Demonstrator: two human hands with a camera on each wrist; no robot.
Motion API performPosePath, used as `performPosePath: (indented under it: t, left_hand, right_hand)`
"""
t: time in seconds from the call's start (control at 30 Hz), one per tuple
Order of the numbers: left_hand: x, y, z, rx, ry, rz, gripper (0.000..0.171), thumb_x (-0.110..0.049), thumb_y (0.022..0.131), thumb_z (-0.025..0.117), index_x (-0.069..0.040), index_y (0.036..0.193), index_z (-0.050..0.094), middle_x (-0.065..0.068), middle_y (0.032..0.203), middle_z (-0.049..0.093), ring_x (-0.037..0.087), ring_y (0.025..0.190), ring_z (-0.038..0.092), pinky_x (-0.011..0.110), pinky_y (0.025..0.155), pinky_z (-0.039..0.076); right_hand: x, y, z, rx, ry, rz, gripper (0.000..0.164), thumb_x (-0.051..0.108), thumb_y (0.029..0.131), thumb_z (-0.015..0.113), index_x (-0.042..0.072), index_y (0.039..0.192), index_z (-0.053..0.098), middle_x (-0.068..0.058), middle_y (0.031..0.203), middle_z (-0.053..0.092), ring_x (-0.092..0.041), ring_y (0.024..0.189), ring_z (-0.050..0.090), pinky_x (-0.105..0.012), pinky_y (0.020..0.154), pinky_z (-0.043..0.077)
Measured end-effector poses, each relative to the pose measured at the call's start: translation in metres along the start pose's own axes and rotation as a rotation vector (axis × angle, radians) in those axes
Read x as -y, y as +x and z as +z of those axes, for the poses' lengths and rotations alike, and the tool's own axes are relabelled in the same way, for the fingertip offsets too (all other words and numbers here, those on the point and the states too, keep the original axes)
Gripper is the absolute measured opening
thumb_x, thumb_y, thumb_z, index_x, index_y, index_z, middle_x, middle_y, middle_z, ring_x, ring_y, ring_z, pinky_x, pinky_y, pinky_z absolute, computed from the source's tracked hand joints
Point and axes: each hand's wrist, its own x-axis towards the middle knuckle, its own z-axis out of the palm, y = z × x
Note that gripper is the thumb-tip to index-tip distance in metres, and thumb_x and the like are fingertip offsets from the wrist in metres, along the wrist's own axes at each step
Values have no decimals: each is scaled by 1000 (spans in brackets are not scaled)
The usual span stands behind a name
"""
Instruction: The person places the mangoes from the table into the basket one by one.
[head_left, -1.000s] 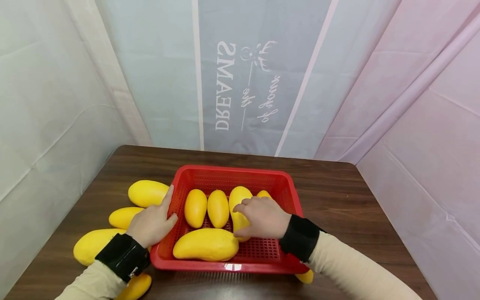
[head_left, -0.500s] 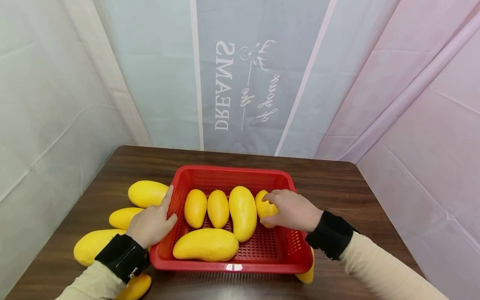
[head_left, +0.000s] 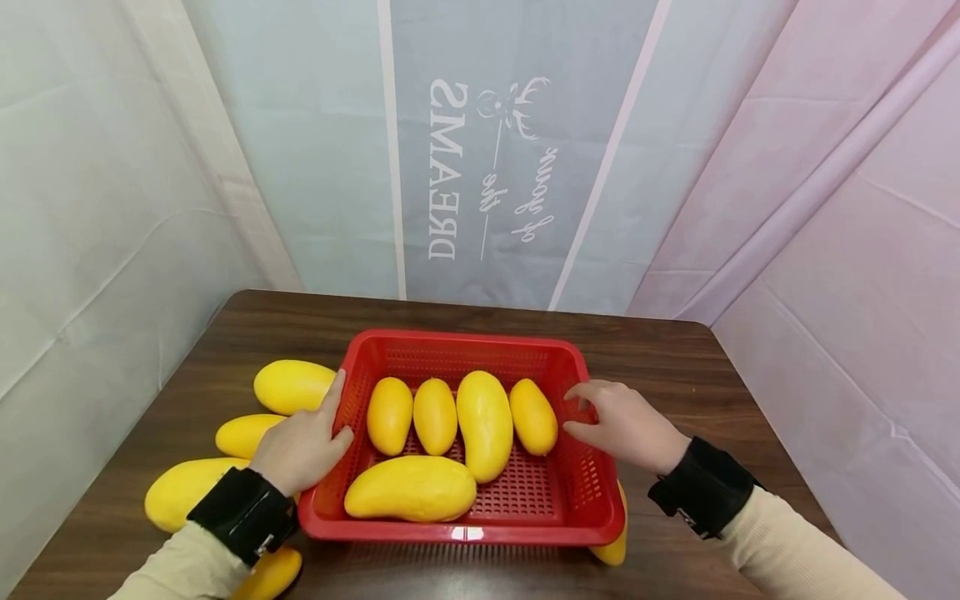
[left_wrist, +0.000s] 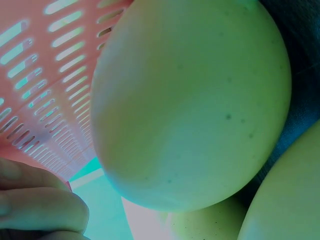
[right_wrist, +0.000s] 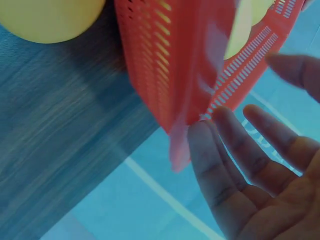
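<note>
A red plastic basket (head_left: pixel 517 533) stands on the table, with several yellow mangoes inside: a large mango (head_left: pixel 411 489) lies across the front, and others, such as a curved mango (head_left: pixel 485 427), line up behind it. My left hand (head_left: pixel 302 450) grips the basket's left rim, thumb over the edge, index finger along it; in the left wrist view its curled fingers (left_wrist: pixel 42 202) lie beside the slotted wall. At the right rim, my right hand (head_left: pixel 626 423) has relaxed, spread fingers and holds nothing. A mango (head_left: pixel 534 417) lies just inside that wall.
Several more mangoes lie on the brown table (head_left: pixel 690 392) left of the basket, including a mango (head_left: pixel 294 387) near its back corner. Another mango (head_left: pixel 613 529) sits partly hidden outside the front right corner. Fabric curtains (head_left: pixel 330 150) enclose the back and sides.
My right hand has moved right, from over the curved mango, past the rightmost mango, to the basket's right rim. Both mangoes now show fully. The left hand stays put.
</note>
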Motion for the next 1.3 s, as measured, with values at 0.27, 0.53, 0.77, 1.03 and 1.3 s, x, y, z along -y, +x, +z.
performPosePath:
  t: [0.27,0.53,0.77,1.03,1.3]
  left_hand:
    - [0,0,0,-10,8,7,84,-29,96,54,-13,161,3,3,59,54,15,45,55,28,47,48]
    - [0,0,1,-9,7,6,84,-30,96,53,-14,161,2,3,60,54,15,46,55,28,48,48]
    - [-1,2,0,-9,5,11,84,-31,96,54,-14,161,2,2,60,54,15,46,56,28,49,49]
    - [0,3,-2,1,-2,4,85,-31,96,53,-14,161,1,3,61,55,15,47,56,28,49,50]
    - [-1,3,-1,-5,0,7,84,-30,96,53,-14,161,2,3,60,55,15,46,56,28,48,49]
  right_hand:
    - [-13,-7,3,-75,42,58,24,5,85,66,1,109,64,-7,87,61,-15,69,54,-23,58,53]
    - [-28,-18,9,-78,92,106,21,4,86,64,4,104,54,-6,87,61,-15,70,55,-24,57,50]
    - [-43,-29,11,-10,140,148,39,14,89,67,-1,122,52,-9,96,66,-17,80,62,-30,64,53]
    - [-60,-37,22,91,207,213,60,29,87,73,-5,132,52,-10,102,67,-20,86,64,-34,68,56]
    - [-73,-42,43,151,258,228,75,34,82,77,-8,137,47,-11,105,65,-18,72,56,-31,60,48]
